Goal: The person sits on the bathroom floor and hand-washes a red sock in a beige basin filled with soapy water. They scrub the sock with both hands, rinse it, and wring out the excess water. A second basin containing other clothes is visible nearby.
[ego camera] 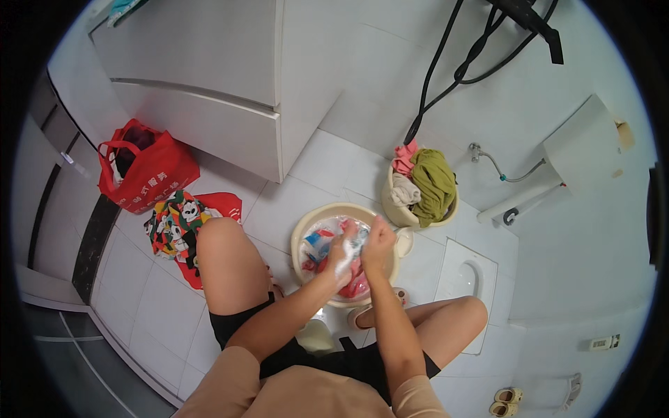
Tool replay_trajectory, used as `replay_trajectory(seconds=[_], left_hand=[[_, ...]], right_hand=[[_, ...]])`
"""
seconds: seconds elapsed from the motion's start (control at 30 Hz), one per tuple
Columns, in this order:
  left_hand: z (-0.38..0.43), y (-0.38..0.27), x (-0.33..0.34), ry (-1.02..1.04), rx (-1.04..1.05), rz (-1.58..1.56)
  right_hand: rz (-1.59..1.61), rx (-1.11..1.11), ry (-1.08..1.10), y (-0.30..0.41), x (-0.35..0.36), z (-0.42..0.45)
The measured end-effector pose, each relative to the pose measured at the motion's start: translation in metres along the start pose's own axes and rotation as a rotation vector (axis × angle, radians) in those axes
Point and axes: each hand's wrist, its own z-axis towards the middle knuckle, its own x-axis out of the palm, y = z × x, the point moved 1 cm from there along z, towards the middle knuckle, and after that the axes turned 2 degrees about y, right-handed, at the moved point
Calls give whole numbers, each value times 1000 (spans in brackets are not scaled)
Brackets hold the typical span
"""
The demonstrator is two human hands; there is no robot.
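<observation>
Both my hands are over a cream plastic basin (299, 217) on the tiled floor between my knees. My left hand (341, 258), streaked with white suds, grips a soapy wet garment (357, 241). Close beside it, my right hand (378, 243) is curled in a fist on the same garment. The hands blur slightly, and their fingers hide much of the cloth. Below them, red and pink wet clothes (355, 287) lie in foamy water, with a blue and white piece (318, 245) at the left of the basin.
A cream bucket (389, 201) heaped with green, pink and beige clothes stands behind the basin, near a cream dipper (404, 242). Left are a red bag (172, 162) and a cartoon-print cloth (177, 224). A squat toilet (468, 282) is at right, a white cabinet (209, 115) behind.
</observation>
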Motion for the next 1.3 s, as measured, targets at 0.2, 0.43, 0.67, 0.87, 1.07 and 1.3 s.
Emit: replay_trajectory(seconds=[0.2,0.43,0.67,0.87,1.07,1.3], left_hand=[[40,12,-38,63,44,-267],[34,-14,-42,449,45,-381],[-4,-24,17,15,16,-104],[-5,-53,8,243,425,706],[-17,-65,32,372,614,1388],[-23,-59,36,259,533,1524]], right_hand=[[-229,-411,15,7,22,-38],[-326,-536,97,23,30,-49],[213,214,70,-38,-21,40],[845,610,-26,22,-34,20],[945,605,38,0,-47,21],[819,502,62,-5,-51,18]])
